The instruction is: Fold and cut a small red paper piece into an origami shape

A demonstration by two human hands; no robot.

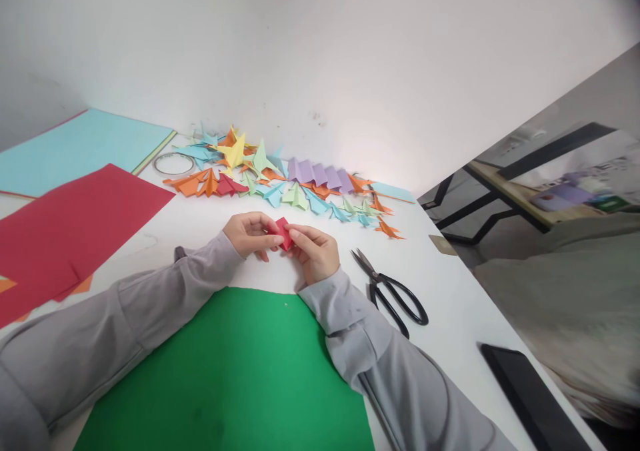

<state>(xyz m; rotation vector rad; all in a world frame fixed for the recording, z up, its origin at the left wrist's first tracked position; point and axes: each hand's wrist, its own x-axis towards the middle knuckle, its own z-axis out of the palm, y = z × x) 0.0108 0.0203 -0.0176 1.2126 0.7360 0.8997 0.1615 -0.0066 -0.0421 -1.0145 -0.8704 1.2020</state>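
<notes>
A small folded piece of red paper (285, 233) is held up between both hands, above the white table just past a large green sheet (225, 371). My left hand (253, 235) pinches its left edge with thumb and fingers. From the other side, my right hand (316, 249) grips the right edge between thumb and forefinger. The fingertips cover parts of the paper, so its full shape is hidden. Black-handled scissors (387, 291) lie to the right of my right hand with their blades slightly apart.
Folded paper figures (233, 151) in several colours line the wall, with purple pleated ones (320, 174) among them. A tape roll (173, 163) lies near light-blue sheets (85, 151). Large red paper (90, 231) is at left; a black phone-like device (530, 397) lies near the right edge.
</notes>
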